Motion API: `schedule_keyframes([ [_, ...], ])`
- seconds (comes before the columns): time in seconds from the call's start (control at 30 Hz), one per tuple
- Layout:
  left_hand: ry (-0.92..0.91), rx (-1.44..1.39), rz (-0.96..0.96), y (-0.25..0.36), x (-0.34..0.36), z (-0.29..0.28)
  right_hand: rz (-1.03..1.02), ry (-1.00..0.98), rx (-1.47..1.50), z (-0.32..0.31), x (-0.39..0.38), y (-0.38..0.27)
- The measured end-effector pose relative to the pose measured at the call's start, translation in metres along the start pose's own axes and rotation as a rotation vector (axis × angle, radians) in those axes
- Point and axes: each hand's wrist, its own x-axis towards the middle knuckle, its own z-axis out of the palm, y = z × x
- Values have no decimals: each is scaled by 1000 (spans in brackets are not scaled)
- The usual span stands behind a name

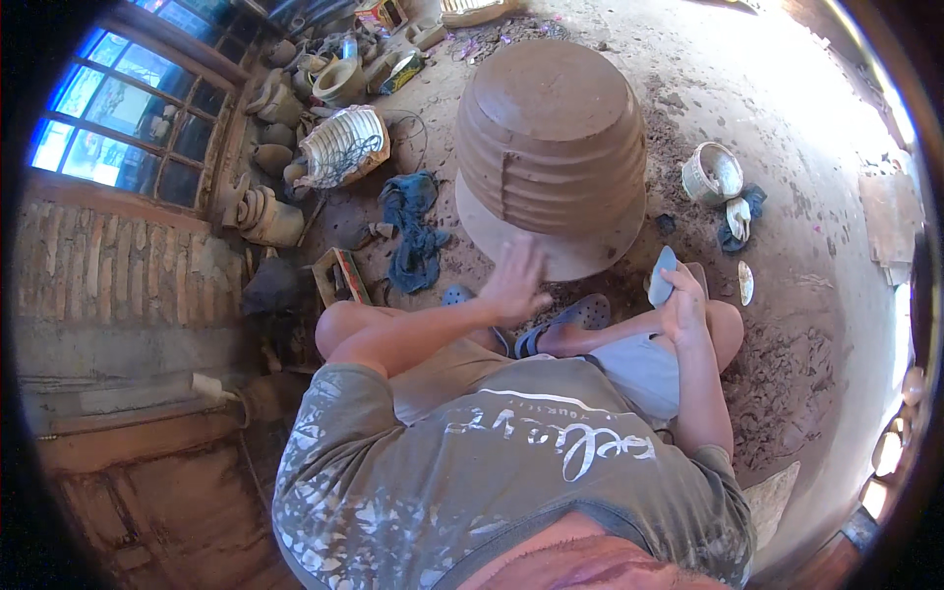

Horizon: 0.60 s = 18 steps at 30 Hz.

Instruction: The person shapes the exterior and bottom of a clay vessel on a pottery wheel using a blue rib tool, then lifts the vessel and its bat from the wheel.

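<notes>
A large wet clay pot with ridged sides and a flat top stands on a round clay-covered disc in front of me. A vertical seam or crack runs down its near side. My left hand is at the near left edge of the disc, fingers apart and slightly blurred, with nothing in it; whether it touches the disc I cannot tell. My right hand, over my right knee, grips a light blue flat scraper, held upright and apart from the pot.
A clay-smeared bucket stands right of the pot, beside a dark and white rag. A blue cloth lies to the left. Several pots, a white basket and boxes crowd the wall. Loose clay covers the floor at right.
</notes>
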Motion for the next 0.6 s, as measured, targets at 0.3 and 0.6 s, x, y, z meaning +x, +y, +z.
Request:
schedule_keyframes([
  [0.3,-7,113,161,-99,7,-14,-296,-91,-118,31,-3,-66],
  [0.6,57,148,-197,-142,12,-41,-865,-156,-460,109,-19,-97],
])
